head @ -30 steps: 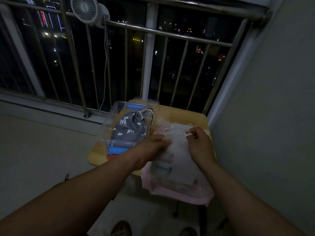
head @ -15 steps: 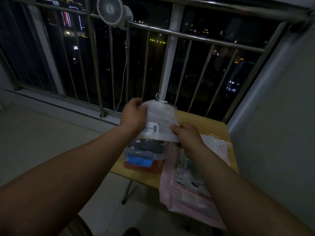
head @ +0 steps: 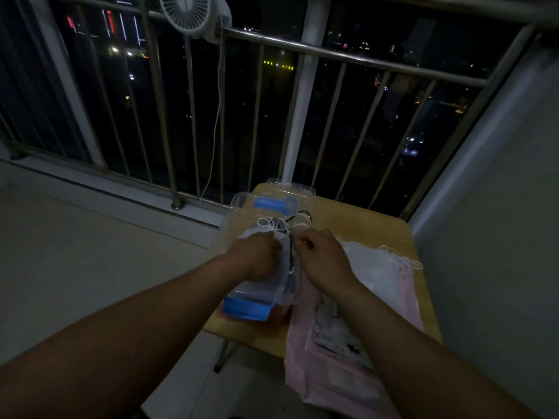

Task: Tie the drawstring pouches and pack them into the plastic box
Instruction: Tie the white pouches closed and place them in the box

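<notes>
- Table (head: 363, 225): small, wooden top, lower centre-right of frame, pushed up to a metal balcony railing (head: 348, 57) that crosses the upper half. Night city lights behind the bars.
- Fan (head: 190, 13) clipped to the top rail, upper centre-left, with a thin cord hanging down. Grey wall (head: 499, 237) fills the right edge; pale floor (head: 90, 252) at left.
- Plastic box (head: 257, 293): clear with blue latches, on the table's left part, its lid (head: 290, 189) just behind it.
- White pouch (head: 251, 235) lies in the box on top of darker fabric.
- Left hand (head: 260, 258): fingers curled over the white pouch, holding it down in the box.
- Right hand (head: 323, 261): just beside the left, fingers curled, pinching the drawstring (head: 266, 222) at the pouch's neck; light is dim.
- Loose pouches (head: 372, 267), white and pink, heaped right of the box and running to the table's near edge.
</notes>
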### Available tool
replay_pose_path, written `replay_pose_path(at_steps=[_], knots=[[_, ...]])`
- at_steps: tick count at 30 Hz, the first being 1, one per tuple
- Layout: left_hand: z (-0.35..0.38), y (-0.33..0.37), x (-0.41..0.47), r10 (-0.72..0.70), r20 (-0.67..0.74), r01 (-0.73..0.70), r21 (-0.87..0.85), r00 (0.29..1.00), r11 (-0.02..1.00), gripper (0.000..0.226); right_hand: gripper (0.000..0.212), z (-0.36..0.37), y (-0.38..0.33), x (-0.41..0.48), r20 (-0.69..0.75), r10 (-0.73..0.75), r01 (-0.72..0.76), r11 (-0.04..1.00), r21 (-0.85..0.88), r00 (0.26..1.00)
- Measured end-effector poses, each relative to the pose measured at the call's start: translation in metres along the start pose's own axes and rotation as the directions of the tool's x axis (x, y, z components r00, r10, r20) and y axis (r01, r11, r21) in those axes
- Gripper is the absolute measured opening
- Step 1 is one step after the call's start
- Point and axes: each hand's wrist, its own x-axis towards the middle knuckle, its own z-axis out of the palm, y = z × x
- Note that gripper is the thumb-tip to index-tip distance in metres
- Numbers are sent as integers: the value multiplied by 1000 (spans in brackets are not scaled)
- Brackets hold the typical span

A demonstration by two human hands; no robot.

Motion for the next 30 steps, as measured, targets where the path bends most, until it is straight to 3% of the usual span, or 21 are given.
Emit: replay_pose_path(at_steps=[4, 7, 9, 11, 14, 18, 21, 30], knots=[[-10, 23, 0, 41, -390, -65, -47, 920, 997, 24, 17, -14, 40, -13, -110, 147, -137, 986, 96, 983], [-8, 54, 5, 74, -462, -146, -121, 884, 982, 26, 37, -30, 81, -32, -141, 263, -251, 963, 99, 954], [-3, 79, 7, 117, -466, -217, -168, 877, 962, 27, 39, -42, 109, -44, -148, 348, -339, 937, 85, 926], [5, 102, 9, 152, -455, -275, -216, 877, 937, 26, 24, -49, 133, -52, -146, 441, -433, 897, 87, 885], [26, 138, 14, 168, -367, -280, -278, 915, 919, 27, 33, -55, 168, -62, -123, 539, -524, 841, 135, 833], [60, 158, 30, -43, -87, 5, -393, 995, 920, 40, 37, -56, 192, -63, -56, 565, -554, 821, 135, 823], [83, 157, 39, -125, 82, 148, -397, 989, 906, 41, 41, -58, 197, -60, -3, 544, -542, 837, 74, 839], [98, 144, 56, -230, -27, 199, -414, 973, 888, 25, 42, -55, 201, -60, -67, 523, -519, 852, 66, 850]])
